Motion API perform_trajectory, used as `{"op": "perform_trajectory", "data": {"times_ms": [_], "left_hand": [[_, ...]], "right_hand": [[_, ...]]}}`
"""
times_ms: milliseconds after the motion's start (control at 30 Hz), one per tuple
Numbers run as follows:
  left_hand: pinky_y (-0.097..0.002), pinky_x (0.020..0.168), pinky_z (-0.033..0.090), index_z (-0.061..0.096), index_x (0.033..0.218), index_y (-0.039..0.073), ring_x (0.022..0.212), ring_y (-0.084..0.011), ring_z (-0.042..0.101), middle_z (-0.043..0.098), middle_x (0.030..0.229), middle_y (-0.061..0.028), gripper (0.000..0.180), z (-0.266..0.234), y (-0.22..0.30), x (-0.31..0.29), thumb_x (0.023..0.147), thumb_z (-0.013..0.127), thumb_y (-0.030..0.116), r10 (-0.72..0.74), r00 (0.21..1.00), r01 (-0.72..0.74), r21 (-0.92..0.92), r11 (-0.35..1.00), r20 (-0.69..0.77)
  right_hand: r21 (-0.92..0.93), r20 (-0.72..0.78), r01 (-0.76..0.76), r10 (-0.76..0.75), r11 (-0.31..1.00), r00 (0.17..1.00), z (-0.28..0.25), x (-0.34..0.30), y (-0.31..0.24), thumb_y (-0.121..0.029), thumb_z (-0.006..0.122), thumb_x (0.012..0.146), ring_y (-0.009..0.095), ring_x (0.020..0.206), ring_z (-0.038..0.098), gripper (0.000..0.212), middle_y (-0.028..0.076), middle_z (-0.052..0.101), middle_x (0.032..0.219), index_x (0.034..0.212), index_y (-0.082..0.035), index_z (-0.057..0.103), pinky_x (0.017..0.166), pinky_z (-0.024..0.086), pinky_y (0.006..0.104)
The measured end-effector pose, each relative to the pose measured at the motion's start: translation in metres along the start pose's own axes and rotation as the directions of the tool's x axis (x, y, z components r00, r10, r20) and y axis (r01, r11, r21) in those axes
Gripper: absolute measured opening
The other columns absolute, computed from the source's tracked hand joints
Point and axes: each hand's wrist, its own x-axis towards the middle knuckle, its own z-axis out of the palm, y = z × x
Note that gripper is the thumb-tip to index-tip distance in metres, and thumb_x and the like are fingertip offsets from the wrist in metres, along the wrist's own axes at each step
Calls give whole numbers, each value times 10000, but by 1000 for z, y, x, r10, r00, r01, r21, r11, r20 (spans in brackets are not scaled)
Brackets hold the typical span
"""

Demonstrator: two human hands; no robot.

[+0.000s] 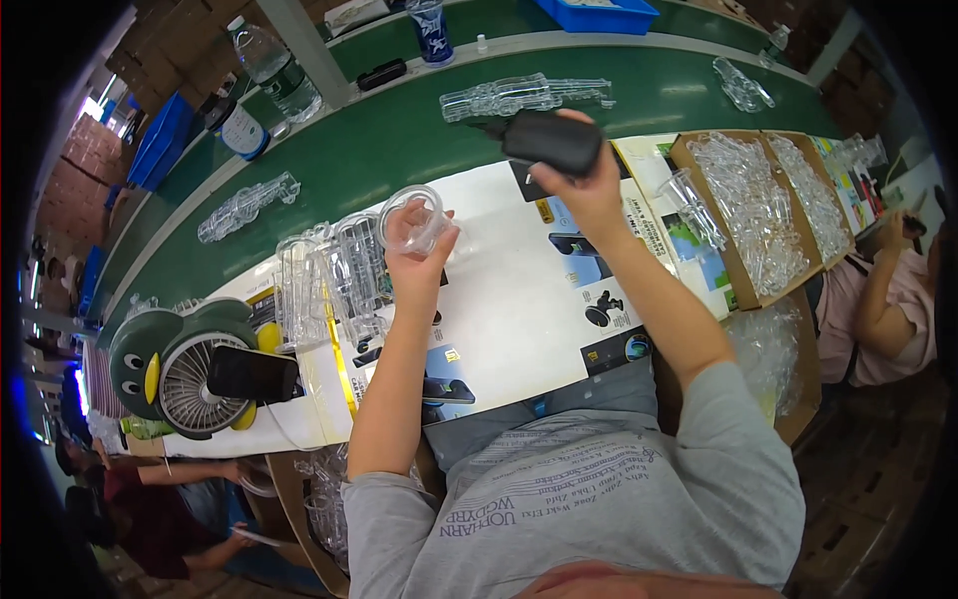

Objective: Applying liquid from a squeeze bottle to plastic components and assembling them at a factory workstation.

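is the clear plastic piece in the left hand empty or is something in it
Empty, as far as shows: the clear plastic piece in the left hand is see-through, nothing visible inside; the black device sits apart in the right hand.

Penguin-shaped fan (185, 374), phone (251, 373), water bottle (279, 70), blue bin (597, 14).

**Packaging on the bench**

A flattened white printed carton (519, 299) covers the bench's near edge. Two open brown boxes (743, 275) sit at its right end. A dark phone screen (251, 374) lies at the left end.
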Motion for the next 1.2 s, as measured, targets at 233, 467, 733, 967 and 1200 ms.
{"op": "perform_trajectory", "data": {"times_ms": [233,467,733,967,1200], "left_hand": [[-261,834,439,518,1094,32,940,-147,558,588,1015,-69,455,-2,-3,-3,688,723,36,103,994,-76,447,891,-36],[-267,866,435,477,1116,32,983,-165,561,579,1054,-84,466,-1,-5,-5,709,703,28,194,975,-142,373,917,-107],[-263,857,431,495,1113,30,979,-164,551,554,1060,-74,444,-3,-10,-5,724,707,59,291,955,-234,461,856,-57],[-257,829,421,516,1101,41,968,-155,541,534,1046,-54,406,-1,-8,-6,733,688,28,288,957,-224,535,815,-39],[-264,853,434,519,1104,36,962,-173,561,557,1047,-73,425,-3,-9,-5,720,702,55,304,952,-234,563,793,-33]], "right_hand": [[566,49,-454,522,688,852,-16,-6,0,-151,559,839,116,764,573,403,74,563,1022,1223,-102,450,624,498,203],[361,34,-454,475,815,879,-3,-19,-28,-149,581,791,110,620,564,365,89,575,885,1136,-68,491,489,461,200],[174,72,-415,409,893,910,1,-33,-39,-157,602,746,90,553,526,376,85,576,830,1096,-63,499,410,388,200],[158,62,-418,414,895,908,1,-33,-38,-154,605,740,84,562,527,382,87,582,841,1096,-66,500,409,387,199],[147,53,-422,418,895,907,2,-33,-37,-165,605,742,85,543,517,380,78,574,815,1094,-65,503,407,383,198]]}}
